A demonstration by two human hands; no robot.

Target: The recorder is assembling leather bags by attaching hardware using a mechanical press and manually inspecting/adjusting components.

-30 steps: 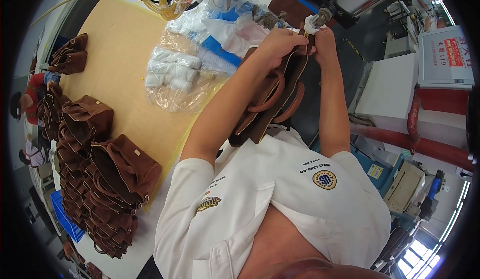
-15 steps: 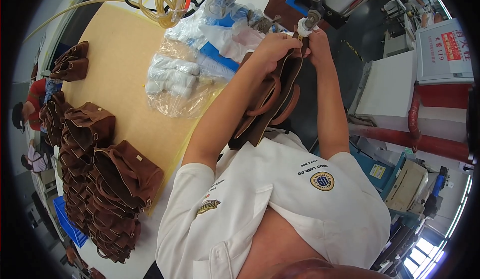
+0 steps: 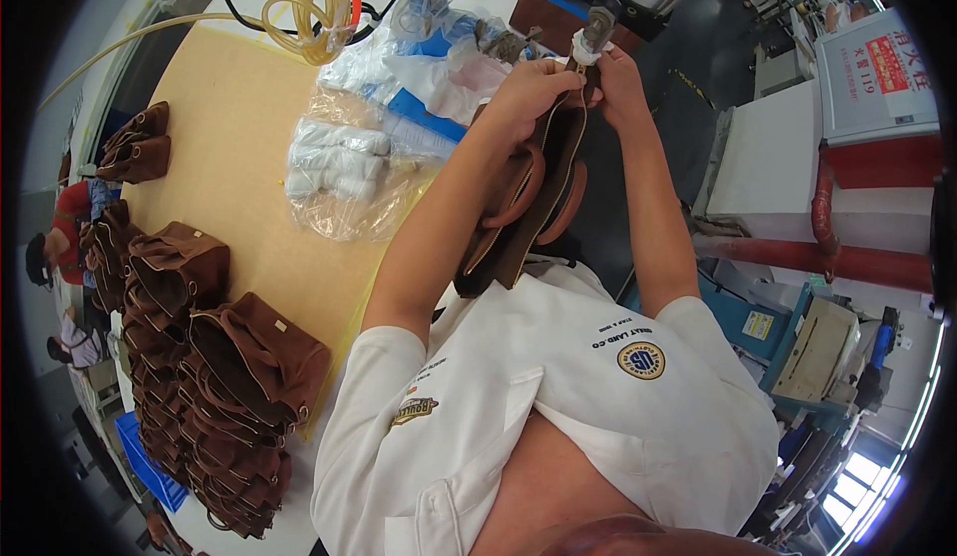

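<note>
Beyond the desk's [image 3: 229,157] right edge, our left hand [image 3: 533,87] and right hand [image 3: 616,75] both pinch the brown leather piece's [image 3: 528,207] top end at the machine tip [image 3: 596,27]; its zipper axis hangs toward us.

Browns on tan, white and blue about.

Dark brown suede bag [image 3: 528,197] with a pale gold zip line; matching stacked brown suede bags [image 3: 219,376] on the tan table [image 3: 229,137]. Clear plastic bag of white rolls [image 3: 339,162]. Coiled pale yellow hose [image 3: 309,7]. White short-sleeved shirt [image 3: 558,406] with a round blue-and-yellow badge. Blue plastic crate [image 3: 150,466].
</note>
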